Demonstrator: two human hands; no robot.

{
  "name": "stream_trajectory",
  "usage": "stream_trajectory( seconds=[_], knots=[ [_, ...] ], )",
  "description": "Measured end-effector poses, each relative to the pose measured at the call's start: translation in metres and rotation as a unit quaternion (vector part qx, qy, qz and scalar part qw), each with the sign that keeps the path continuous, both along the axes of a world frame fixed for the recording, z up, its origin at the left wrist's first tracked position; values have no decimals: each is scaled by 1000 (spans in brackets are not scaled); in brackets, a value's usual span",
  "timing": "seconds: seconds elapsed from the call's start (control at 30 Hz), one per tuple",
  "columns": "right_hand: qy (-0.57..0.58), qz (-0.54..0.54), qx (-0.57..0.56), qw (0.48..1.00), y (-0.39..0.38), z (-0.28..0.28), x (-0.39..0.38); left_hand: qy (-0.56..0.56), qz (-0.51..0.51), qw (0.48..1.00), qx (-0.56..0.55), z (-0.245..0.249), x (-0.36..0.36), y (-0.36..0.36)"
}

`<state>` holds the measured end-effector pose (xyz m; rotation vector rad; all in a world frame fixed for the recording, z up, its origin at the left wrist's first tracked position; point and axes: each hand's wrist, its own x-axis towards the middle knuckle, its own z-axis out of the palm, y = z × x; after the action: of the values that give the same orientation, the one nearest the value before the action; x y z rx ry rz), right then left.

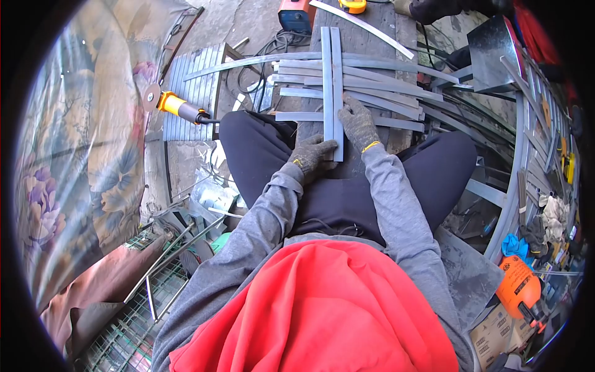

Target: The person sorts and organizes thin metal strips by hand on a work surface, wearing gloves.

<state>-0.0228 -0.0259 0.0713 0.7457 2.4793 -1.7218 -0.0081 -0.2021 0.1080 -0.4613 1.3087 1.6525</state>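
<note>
Two long flat metal bars (pixel 332 74) lie side by side, pointing away from me across a pile of similar bars. My left hand (pixel 313 154), in a dark knit glove, grips the pair's near end from the left. My right hand (pixel 359 124), gloved alike with a yellow cuff edge, is closed against their right edge a little farther up. Its fingertips are partly hidden. Beneath the pair, several grey flat bars (pixel 384 87) lie crosswise on a dark wooden plank (pixel 372 37) between my knees.
An angle grinder (pixel 181 107) rests on a slatted metal panel (pixel 186 74) at left. A red-and-blue machine (pixel 296 15) with coiled cable stands at the back, near a yellow tape measure (pixel 353 5). At right are a metal frame (pixel 514 167) and an orange object (pixel 518 286).
</note>
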Motion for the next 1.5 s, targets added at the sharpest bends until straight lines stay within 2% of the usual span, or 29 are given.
stream_trajectory(
  seconds=[0.1, 0.17, 0.2, 0.27, 0.37, 0.6, 0.7, 0.77, 0.9, 0.97, 1.2, 1.5],
  knots=[
    [5, 31, 33, 999, 4, 3, 0, -62, 11, 998, -10, 1, -2, 1],
    [21, 22, -1, 1000, 4, 0, 0, 41, -51, 997, -26, -4, 0, -2],
    [20, 23, -1, 1000, 5, -1, 0, 40, -51, 998, -27, -5, 1, -2],
    [-18, 12, -53, 998, 6, -2, -2, 19, 2, 1000, 4, -7, 2, -2],
    [23, 22, -25, 999, 5, 0, -1, -29, 20, 999, -13, -6, 1, 1],
    [-13, 14, -53, 998, 7, -5, -3, -58, 25, 998, -8, 0, -1, -1],
    [-32, 18, -54, 998, 8, -4, -4, -16, 32, 999, 9, -17, 2, -3],
    [-7, 27, -39, 999, 9, -11, -4, 138, -43, 989, 2, -36, 6, -8],
    [-26, 32, -43, 998, 8, -2, -2, 95, -57, 993, -30, -21, 1, -4],
    [-13, 31, -25, 999, 7, -1, -2, -101, 101, 989, 28, -13, -2, 2],
    [-13, 29, -55, 998, 10, -7, -1, -70, 67, 994, 43, -23, -1, -1],
    [-17, 37, -24, 999, 9, 4, 0, -46, 66, 996, 30, -21, 1, -1]
  ],
)
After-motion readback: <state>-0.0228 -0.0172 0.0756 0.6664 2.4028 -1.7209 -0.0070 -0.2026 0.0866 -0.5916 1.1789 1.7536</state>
